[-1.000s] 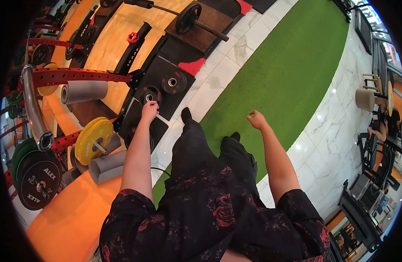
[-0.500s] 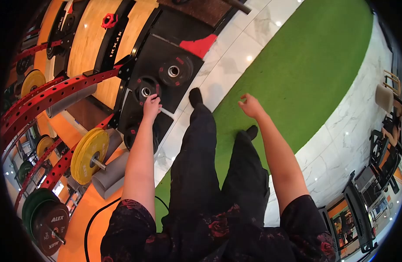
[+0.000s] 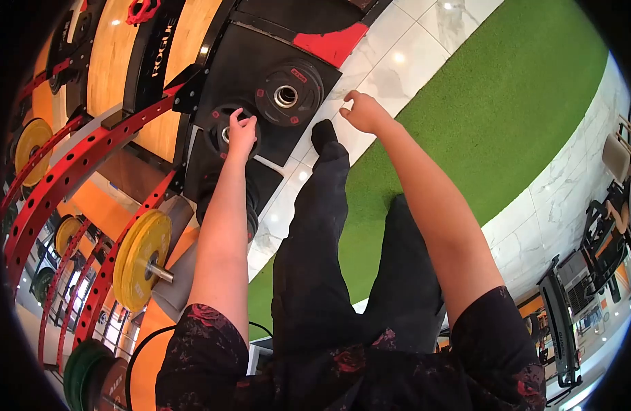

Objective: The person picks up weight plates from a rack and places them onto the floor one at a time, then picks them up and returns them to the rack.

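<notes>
My left hand (image 3: 242, 134) reaches over a small black weight plate (image 3: 217, 125) that lies flat on the black mat. Its fingers are apart with nothing between them, and they overlap the plate's metal centre ring in this view. A larger black weight plate (image 3: 271, 113) with red markings lies just beyond. To the right of that plate, over the pale tiles, is my right hand (image 3: 365, 113). Its fingers are loosely bent and spread, and it holds nothing. Another dark plate (image 3: 251, 214) is partly hidden behind my left forearm.
A red perforated rack upright (image 3: 69, 164) curves along the left. Yellow plates (image 3: 141, 257) sit on a bar end beside it. Green turf (image 3: 480, 109) runs on the right, bordered by pale tiles (image 3: 380, 72). My dark-socked foot (image 3: 323, 135) stands near the mat.
Both hands have moved forward, and the right hand has swung inward towards the larger plate. The plates appear closer as the view has shifted. My right foot has gone out of sight.
</notes>
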A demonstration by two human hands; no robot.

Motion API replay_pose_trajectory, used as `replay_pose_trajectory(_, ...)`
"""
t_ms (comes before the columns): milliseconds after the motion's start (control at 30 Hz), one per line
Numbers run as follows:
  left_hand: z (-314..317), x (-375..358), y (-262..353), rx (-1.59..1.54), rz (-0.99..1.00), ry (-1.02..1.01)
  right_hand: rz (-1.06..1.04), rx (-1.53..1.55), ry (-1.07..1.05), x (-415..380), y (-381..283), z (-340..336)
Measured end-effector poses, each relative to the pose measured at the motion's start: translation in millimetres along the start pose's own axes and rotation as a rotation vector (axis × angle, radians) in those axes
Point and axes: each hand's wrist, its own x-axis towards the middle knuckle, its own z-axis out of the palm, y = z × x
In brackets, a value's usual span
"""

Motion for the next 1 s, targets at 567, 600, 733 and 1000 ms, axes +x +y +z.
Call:
replay_pose_trajectory(567,50,68,3,0.156,-0.037,-0.082,0.258,0.116,0.175,130,-58,93)
replay_pose_trajectory(600,55,71,-3,0.319,0.076,0.006,0.239,0.019,0.221,131,-64,98)
replay_pose_trajectory(733,80,61,2,0.486,0.149,0.193,0.292,-0.139,0.31,131,-82,111)
replay_pose_trajectory(1000,94,57,15,0.523,0.048,0.301,0.166,-0.506,0.382,138,-74,129)
